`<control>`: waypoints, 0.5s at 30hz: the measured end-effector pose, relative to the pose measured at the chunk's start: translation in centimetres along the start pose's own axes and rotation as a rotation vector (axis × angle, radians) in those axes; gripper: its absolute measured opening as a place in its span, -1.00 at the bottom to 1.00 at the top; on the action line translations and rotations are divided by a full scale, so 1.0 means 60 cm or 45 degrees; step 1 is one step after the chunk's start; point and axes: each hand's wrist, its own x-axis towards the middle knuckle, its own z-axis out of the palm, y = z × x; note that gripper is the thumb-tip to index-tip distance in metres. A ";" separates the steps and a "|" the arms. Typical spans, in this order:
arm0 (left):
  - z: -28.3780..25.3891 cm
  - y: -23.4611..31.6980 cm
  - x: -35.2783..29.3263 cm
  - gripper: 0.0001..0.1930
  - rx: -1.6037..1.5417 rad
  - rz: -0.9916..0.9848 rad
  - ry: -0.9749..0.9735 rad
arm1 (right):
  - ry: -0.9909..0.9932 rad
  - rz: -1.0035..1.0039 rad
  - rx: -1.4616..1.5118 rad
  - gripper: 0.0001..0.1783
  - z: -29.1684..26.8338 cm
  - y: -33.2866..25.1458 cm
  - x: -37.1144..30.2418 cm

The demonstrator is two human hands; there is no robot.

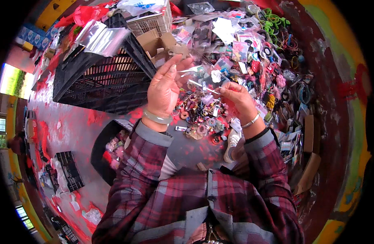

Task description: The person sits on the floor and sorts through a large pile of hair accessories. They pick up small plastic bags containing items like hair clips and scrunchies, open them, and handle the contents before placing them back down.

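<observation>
Right of the crate (121, 83), the right hand (239, 99) pinches a pale strip (212, 91) between thumb and finger, its long axis slanting up crateward toward the farther left hand (163, 91), fingers loosely spread, any contact there not discernible.

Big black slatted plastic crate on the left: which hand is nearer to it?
Left. The left hand is just right of the black slatted crate; the right hand is farther right.

left opening (9, 81) glares with daylight; edges bent, corners black
</observation>
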 end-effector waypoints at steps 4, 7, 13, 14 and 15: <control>-0.008 0.000 0.000 -0.67 0.042 0.036 0.035 | 0.006 -0.015 0.051 -0.91 0.012 -0.005 -0.003; -0.009 0.001 0.003 -0.66 0.026 0.043 0.039 | 0.009 -0.032 0.109 -0.91 0.008 -0.004 -0.003; -0.031 0.000 0.002 -0.62 0.097 0.006 0.160 | 0.023 0.013 0.157 -0.86 0.020 -0.023 -0.012; -0.036 0.000 0.003 -0.62 0.111 0.001 0.180 | 0.051 0.067 0.134 -0.86 0.034 -0.039 -0.020; -0.036 -0.001 0.003 -0.61 0.104 -0.024 0.240 | 0.042 0.045 0.133 -0.86 0.031 -0.032 -0.015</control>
